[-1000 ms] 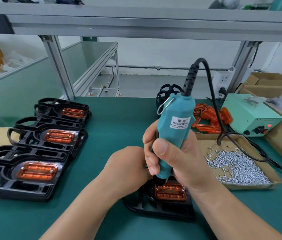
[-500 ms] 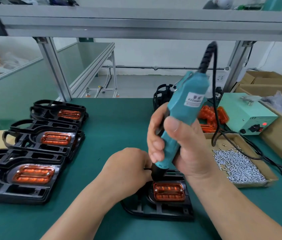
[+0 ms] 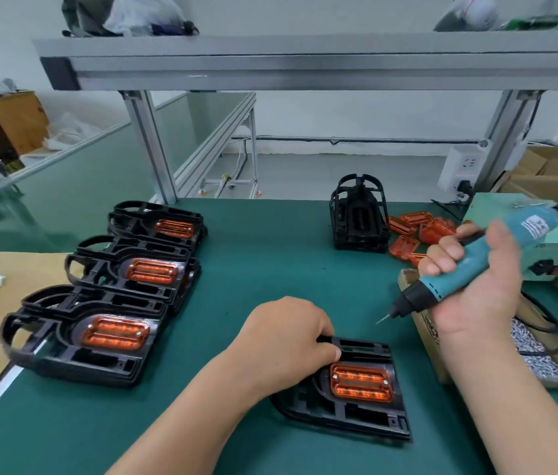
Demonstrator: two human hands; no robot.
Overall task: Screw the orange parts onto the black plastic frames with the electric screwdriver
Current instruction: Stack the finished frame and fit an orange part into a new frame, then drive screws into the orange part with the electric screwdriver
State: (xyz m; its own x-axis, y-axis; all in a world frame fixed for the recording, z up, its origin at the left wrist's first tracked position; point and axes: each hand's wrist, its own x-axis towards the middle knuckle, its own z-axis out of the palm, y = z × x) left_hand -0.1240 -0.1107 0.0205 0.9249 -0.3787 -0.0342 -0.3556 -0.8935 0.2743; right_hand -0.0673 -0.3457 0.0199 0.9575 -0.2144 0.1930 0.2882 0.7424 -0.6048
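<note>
Left grip [image 3: 291, 341] knuckles up, fingers curled over far edge of black frame [image 3: 356, 418] on bench. Right grip [image 3: 479, 296], palm showing, clasps electric screwdriver [image 3: 472, 262], tilted, bit down-left, clear of frame.

Before you: black frame [image 3: 349, 409] flat on counter [image 3: 270, 269], orange part [image 3: 361, 382] seated inside, two screw heads showing. Teal electric screwdriver [image 3: 469, 265] held tilted, bit pointing down-left, clear of frame. Fitted frame stacks [image 3: 99, 341] to your left.

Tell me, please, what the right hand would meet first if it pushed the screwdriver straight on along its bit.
Probably the green mat just beyond the screwdriver; depth is unclear, so it might instead reach the left hand gripping the black frame.
</note>
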